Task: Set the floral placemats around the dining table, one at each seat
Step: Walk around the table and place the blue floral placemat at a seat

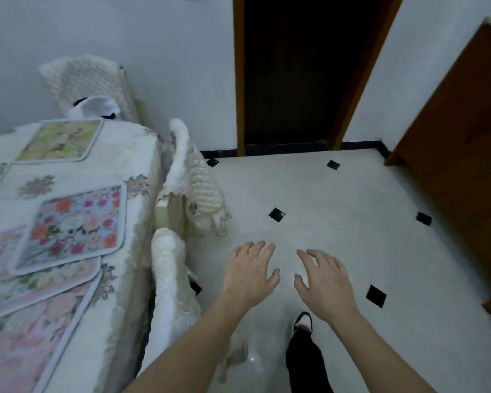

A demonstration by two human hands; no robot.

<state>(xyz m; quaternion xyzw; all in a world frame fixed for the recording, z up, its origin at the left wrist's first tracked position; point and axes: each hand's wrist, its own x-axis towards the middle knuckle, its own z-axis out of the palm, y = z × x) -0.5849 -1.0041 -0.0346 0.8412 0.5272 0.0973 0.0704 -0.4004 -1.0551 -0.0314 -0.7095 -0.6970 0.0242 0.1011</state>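
Both bare hands, left hand point(250, 272) and right hand point(325, 276), empty, fingers spread; next grab the overlapping pink-flowered rectangular placemats point(74, 225) stacked left, probably.

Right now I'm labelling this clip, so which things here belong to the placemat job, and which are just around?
Part of the job:
- overlapping floral placemats
- yellow-green placemat laid alone at the far end
- dining table
- covered chairs
- left hand and right hand, both empty

Just around:
- dark doorway
- wooden door
- tiled floor
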